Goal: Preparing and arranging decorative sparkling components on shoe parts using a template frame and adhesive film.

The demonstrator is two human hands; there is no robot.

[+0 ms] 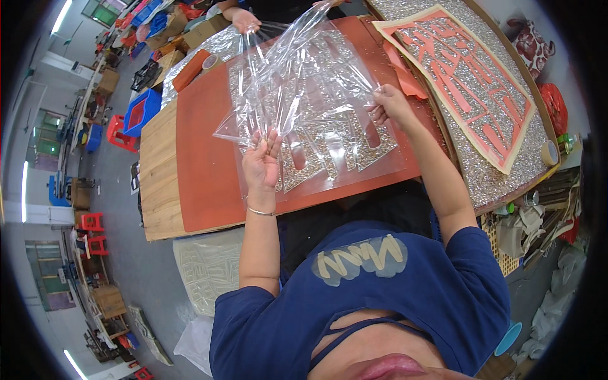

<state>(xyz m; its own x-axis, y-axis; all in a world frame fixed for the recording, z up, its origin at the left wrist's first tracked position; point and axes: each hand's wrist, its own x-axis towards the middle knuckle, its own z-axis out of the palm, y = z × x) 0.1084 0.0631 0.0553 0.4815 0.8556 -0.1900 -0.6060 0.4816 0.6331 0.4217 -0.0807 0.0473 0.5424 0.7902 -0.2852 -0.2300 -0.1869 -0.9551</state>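
Note:
My left hand [261, 161] and my right hand [388, 106] each pinch an edge of a clear plastic film [297, 82], which is lifted and crumpled above a glittery silver cut-out sheet [329, 142]. That sheet lies flat on an orange mat [202, 145] covering a wooden table [155, 171]. At the far end another person's hand [246, 20] holds the film's opposite edge. A thin bracelet circles my left wrist.
To the right a second board [506, 183] carries a glitter sheet with an orange cut-out pattern [468, 76]. An orange roll [190, 69] and tape roll [210, 61] lie at the mat's far left. Red stools [120, 133] and a blue crate [142, 111] stand on the floor at left.

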